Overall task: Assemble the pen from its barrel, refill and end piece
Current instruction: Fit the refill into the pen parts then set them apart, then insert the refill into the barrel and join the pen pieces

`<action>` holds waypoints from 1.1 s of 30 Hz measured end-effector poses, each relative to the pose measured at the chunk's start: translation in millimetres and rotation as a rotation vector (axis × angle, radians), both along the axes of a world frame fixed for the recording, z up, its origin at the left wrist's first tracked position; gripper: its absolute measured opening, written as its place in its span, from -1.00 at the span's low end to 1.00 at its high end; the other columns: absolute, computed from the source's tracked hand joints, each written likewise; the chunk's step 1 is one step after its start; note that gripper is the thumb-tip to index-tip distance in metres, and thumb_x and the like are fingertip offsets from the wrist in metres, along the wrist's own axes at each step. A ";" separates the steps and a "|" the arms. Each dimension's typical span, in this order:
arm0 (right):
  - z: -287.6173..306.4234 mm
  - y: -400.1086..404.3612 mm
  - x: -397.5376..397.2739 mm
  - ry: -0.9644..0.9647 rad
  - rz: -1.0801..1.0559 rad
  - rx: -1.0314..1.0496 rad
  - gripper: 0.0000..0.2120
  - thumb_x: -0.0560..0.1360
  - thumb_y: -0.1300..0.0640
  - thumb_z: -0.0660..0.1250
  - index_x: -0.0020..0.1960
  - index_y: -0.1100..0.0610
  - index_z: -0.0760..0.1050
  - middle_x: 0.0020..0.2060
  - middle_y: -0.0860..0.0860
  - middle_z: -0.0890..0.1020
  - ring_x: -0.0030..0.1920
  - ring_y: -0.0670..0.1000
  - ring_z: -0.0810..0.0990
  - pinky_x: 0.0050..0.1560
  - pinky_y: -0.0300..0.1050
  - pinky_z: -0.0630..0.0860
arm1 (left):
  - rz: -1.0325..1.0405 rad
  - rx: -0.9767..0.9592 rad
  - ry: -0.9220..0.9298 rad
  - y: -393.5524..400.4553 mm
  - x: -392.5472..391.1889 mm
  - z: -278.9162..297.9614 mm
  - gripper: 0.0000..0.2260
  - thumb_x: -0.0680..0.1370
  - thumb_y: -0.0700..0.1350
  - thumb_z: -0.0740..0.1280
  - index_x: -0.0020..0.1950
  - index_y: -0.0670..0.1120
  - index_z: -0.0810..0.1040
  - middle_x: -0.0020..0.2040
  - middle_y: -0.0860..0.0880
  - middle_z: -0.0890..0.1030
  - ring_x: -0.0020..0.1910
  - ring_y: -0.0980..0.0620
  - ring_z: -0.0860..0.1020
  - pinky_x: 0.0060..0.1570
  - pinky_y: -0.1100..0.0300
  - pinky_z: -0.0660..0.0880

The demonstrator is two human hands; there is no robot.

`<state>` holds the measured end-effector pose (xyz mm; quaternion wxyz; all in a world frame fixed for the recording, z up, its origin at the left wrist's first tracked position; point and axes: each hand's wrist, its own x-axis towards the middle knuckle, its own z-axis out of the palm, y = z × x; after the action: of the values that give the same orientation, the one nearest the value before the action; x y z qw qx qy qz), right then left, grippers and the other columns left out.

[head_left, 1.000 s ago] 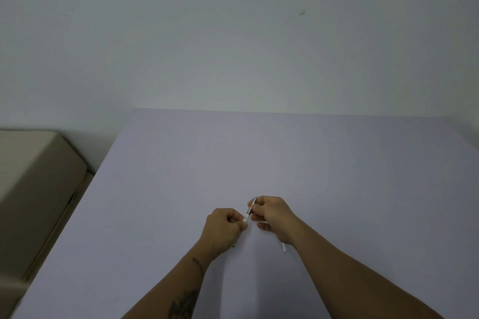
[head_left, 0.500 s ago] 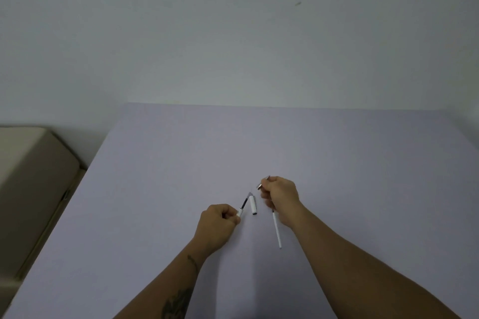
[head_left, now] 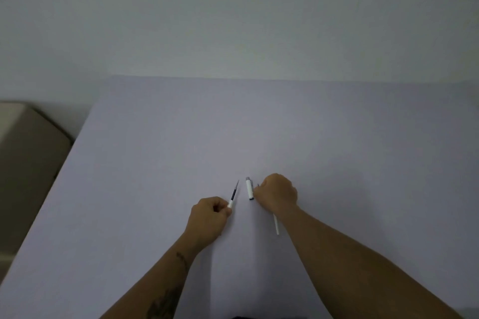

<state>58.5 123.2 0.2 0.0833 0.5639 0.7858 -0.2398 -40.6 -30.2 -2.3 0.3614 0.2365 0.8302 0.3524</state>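
My left hand [head_left: 210, 217] is closed on a white piece with a dark, pointed refill [head_left: 234, 193] sticking out up and away from me. A short white end piece [head_left: 249, 188] with a grey cap lies on the pale table [head_left: 259, 124] between my hands, touching neither. My right hand [head_left: 278, 193], just right of it, is closed around a thin white tube [head_left: 276, 225]. The tube's long end runs back under my wrist, and a small tip pokes out past my fingers. How the fingers grip it is hidden.
A beige box-like object [head_left: 26, 163] stands beyond the table's left edge. A plain wall rises behind the far edge.
My hands were together at the pen parts and have drawn apart. The short white end piece came free and now lies on the table. The left hand's refill points outward.
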 end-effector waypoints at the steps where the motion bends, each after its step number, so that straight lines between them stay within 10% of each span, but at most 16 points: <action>1: -1.9 -0.2 -1.1 -0.022 0.019 0.024 -0.65 0.47 -0.08 0.28 0.01 0.17 0.65 0.03 0.11 0.67 0.10 0.20 0.61 0.14 -0.01 0.52 | 0.008 -0.001 -0.010 -0.3 0.1 -0.9 -0.90 0.50 -0.13 0.38 -0.20 -0.07 0.65 -0.29 0.00 0.63 -0.41 0.12 0.52 -0.47 0.40 0.41; 10: 14.2 -2.7 1.0 0.225 -0.085 -0.120 -0.76 0.44 0.10 0.27 -0.39 0.12 0.46 -0.39 0.03 0.57 -0.28 0.12 0.56 -0.17 -0.09 0.48 | 0.032 0.026 -0.058 3.3 4.3 1.1 -0.90 0.50 -0.13 0.38 -0.22 -0.06 0.64 -0.31 0.03 0.59 -0.35 0.10 0.50 -0.43 0.41 0.42; 16: 30.1 -15.1 11.3 0.563 -0.257 -0.726 -0.89 0.46 0.21 0.40 -0.10 0.23 0.67 -0.32 0.07 0.59 -0.39 -0.04 0.49 -0.36 -0.18 0.36 | -0.030 0.064 -0.058 18.5 10.1 9.3 -0.91 0.46 -0.14 0.43 -0.25 -0.06 0.62 -0.36 0.03 0.58 -0.38 0.07 0.49 -0.26 0.12 0.53; 24: 31.1 14.5 40.8 0.731 -0.516 -0.412 -0.79 0.51 0.22 0.34 -0.28 0.19 0.61 -0.34 0.05 0.68 -0.42 -0.07 0.56 -0.41 -0.24 0.44 | -0.117 0.031 -0.033 27.2 22.6 8.8 -0.93 0.47 -0.12 0.43 -0.20 -0.08 0.64 -0.28 -0.04 0.62 -0.33 0.03 0.52 -0.19 0.07 0.57; 33: -0.8 29.5 73.4 0.301 -0.234 -0.272 -0.77 0.42 0.10 0.41 -0.29 0.25 0.62 -0.39 0.09 0.62 -0.32 0.05 0.58 -0.24 -0.17 0.47 | -0.123 0.026 -0.018 20.4 28.2 0.7 -0.87 0.54 -0.09 0.33 -0.16 -0.08 0.62 -0.22 -0.14 0.64 -0.34 0.05 0.51 -0.28 0.20 0.52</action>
<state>131.9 152.7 -0.6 0.0117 0.5928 0.6790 -0.4329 -12.4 -9.8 -1.6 0.3869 0.2886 0.8061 0.3424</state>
